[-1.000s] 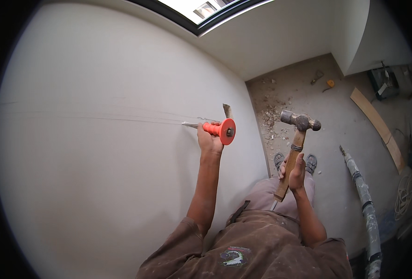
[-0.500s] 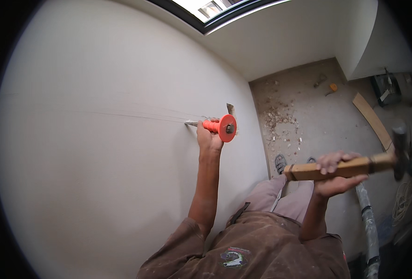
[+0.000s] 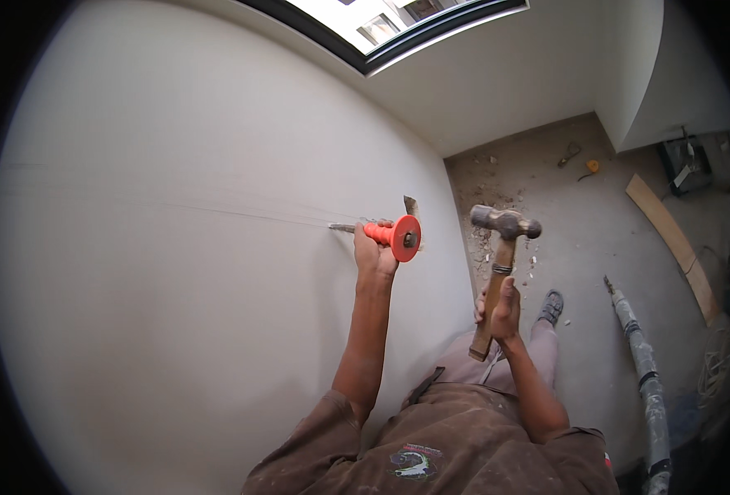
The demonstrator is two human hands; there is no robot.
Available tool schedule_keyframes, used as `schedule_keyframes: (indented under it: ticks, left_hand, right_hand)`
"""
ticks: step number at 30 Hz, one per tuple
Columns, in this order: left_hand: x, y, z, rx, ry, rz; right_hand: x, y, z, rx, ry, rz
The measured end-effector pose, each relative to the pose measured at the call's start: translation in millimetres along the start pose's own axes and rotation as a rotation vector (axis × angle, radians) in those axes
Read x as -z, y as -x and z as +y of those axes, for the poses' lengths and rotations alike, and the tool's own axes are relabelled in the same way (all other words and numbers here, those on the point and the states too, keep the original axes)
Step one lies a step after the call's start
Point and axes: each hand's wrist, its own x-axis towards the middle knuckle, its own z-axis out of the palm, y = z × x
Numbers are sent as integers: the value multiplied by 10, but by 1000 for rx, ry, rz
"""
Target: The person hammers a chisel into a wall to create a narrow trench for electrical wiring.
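L hand is wrapped round the grip of a steel chisel w/ a bright red-orange plastic sleeve and round guard disc, fingers closed on it, tip at the off-white plastered wall where thin dark lines run across. R hand is closed round the wooden handle of a ball-peen hammer w/ worn grey steel head — head up, clear of the chisel's struck end, no contact. Step in hand looks like chiselling along the lines, prob. between blows; next move calls for a square hit on the chisel's end, L hand steady and knuckles behind the disc. Just beyond the guard is a small dark cut-out recess in the wall; can't tell if anything's in it. Pale rubble bits lie on the grey floor near the wall foot. Containers: only candidate is a dark boxy thing at far R, w/ something pale at it — contents too small/dim to tell. Nearer: a long curved-looking tan board and a grey plastic-wrapped pole.
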Motion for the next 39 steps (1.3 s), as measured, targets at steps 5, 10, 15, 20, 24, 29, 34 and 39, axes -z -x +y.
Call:
schedule_keyframes:
  ticks: [5, 10, 15, 20, 24, 29, 34, 39]
  left_hand:
    - [-42, 33, -6, 12, 58, 38]
    - [-70, 51, -2, 29, 99, 41]
    - [-175, 178, 6, 22, 37, 63]
    - [-89, 40, 16, 37, 47, 34]
    - [9, 31, -27, -12, -29, 134]
    - [-33, 42, 23, -13, -68, 57]
    - [-92, 135, 58, -27, 8, 23]
    - [-83, 114, 57, -11, 46, 0]
  right_hand:
    - [219, 44, -311, 72, -7, 73]
    - [321, 180, -803, 198, -77, 169]
    - [1, 161, -1444, 914, -442, -18]
    - [-411, 56, 127, 201, 28, -141]
    - [-399, 20, 159, -143, 130, -259]
    - [-209, 38, -108, -32, 82, -154]
    - [-41, 104, -301, -21, 38, -69]
    - [97, 222, -594, 76, -125, -3]
